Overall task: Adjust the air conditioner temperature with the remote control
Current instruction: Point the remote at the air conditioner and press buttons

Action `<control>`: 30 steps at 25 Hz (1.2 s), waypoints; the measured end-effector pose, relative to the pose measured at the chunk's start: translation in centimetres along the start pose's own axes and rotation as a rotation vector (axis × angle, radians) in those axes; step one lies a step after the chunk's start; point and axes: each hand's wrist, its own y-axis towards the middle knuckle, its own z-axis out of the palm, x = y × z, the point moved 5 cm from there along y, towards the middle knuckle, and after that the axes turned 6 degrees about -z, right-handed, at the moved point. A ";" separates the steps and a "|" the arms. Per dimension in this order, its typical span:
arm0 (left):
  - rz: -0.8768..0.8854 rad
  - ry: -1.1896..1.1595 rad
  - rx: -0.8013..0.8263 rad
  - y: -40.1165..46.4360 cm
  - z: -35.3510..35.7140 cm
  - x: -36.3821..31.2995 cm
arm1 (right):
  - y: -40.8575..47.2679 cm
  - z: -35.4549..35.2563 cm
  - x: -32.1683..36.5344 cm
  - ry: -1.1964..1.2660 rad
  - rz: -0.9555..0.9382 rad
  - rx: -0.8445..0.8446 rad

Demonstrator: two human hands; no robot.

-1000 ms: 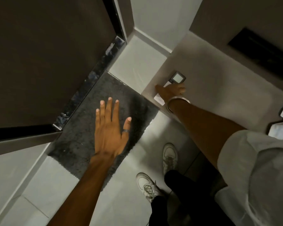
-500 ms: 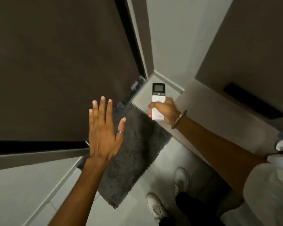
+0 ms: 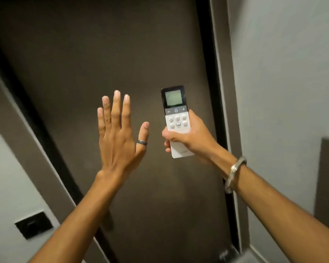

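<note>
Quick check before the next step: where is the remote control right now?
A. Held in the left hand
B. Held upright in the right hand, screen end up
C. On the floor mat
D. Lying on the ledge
B: the right hand has its grip around the lower half of the remote control, screen end up, while the left hand is open and empty beside it.

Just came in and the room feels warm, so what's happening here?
A person holds a white remote upright in the right hand, screen and buttons facing them, in front of a dark door. The left hand is raised, open and empty. No finger is on a button yet.
</note>
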 end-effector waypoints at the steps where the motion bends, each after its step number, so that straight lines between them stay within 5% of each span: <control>1: -0.007 0.019 -0.056 2.0 -2.2 0.9 | 0.8 1.4 2.7 0.009 -0.043 0.026; 9: -0.015 0.148 -0.261 8.0 -11.1 5.3 | 4.5 9.3 13.8 0.119 -0.181 0.133; 30: -0.013 0.197 -0.297 8.4 -12.8 7.1 | 5.3 11.1 14.5 0.131 -0.213 0.074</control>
